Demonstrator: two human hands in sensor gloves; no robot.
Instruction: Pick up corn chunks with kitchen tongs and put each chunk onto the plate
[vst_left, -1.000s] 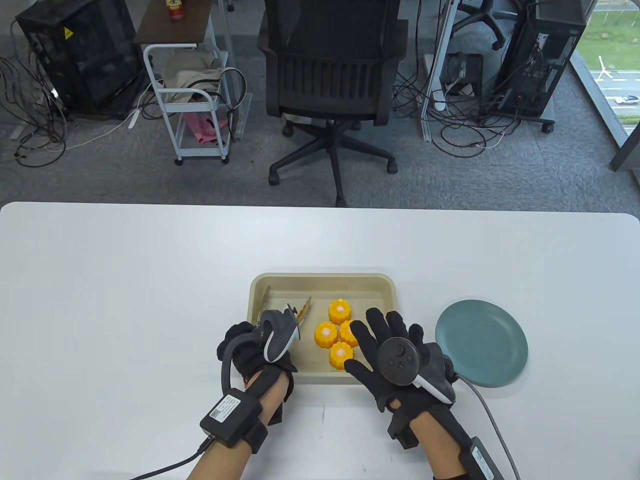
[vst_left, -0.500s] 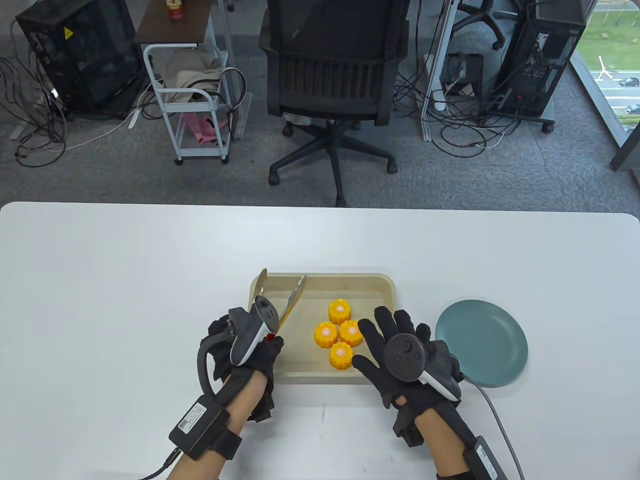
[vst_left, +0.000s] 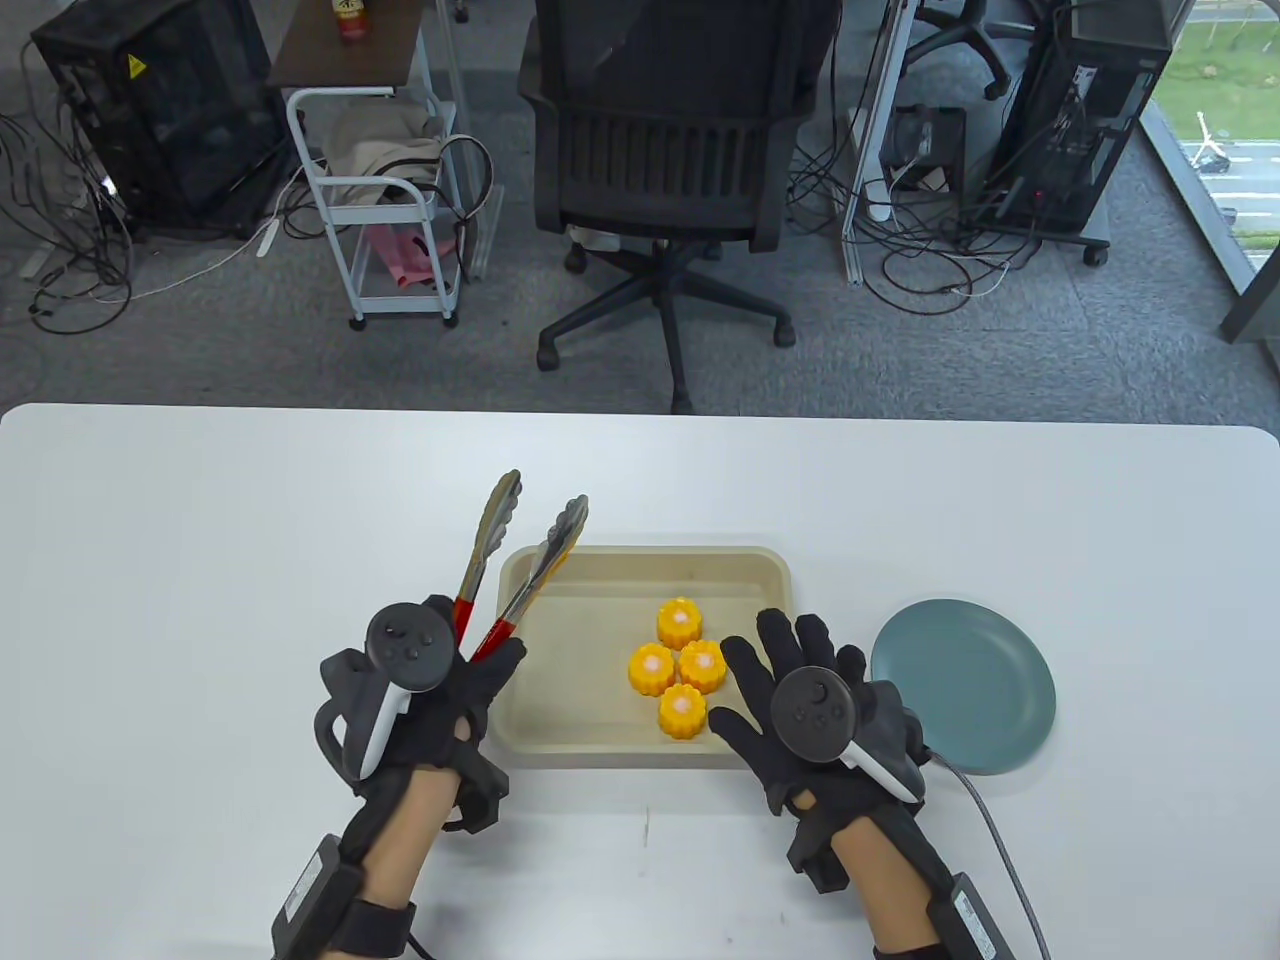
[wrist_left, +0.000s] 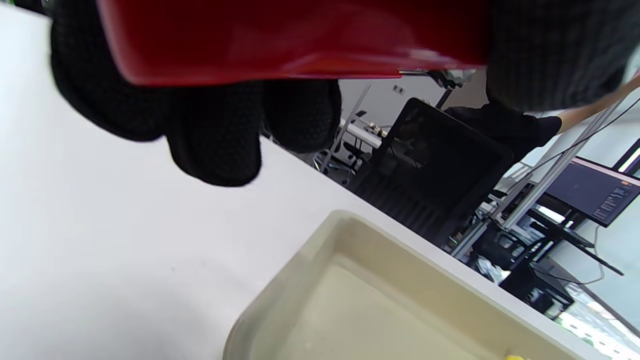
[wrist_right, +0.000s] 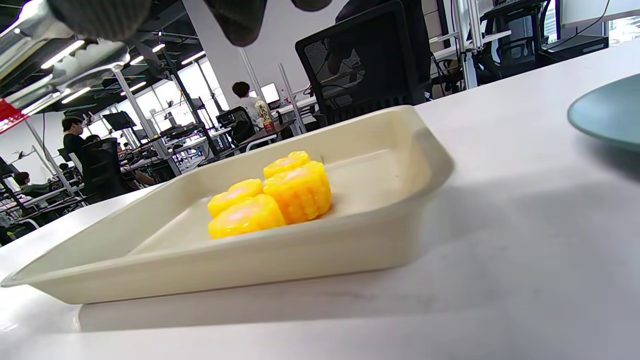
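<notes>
White bench (vst_left: 250, 560): left hand (vst_left: 425, 690) grips tongs (vst_left: 505, 570) at the tray (vst_left: 640, 565)'s left edge; right hand (vst_left: 810, 720), fingers relaxed, rests right of the tray's four corn chunks (vst_left: 677, 668).

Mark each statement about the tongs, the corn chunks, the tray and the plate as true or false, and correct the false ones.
1. The left hand holds the red-handled metal kitchen tongs. True.
2. The tongs grip a corn chunk. False: the tong tips stand apart with nothing between them, over the tray's far left corner.
3. Four yellow corn chunks sit in the beige rectangular tray. True.
4. One chunk already lies on the round teal plate. False: the plate holds nothing.
5. The right hand holds the plate. False: its straight fingers lie at the tray's right edge, holding nothing.
</notes>
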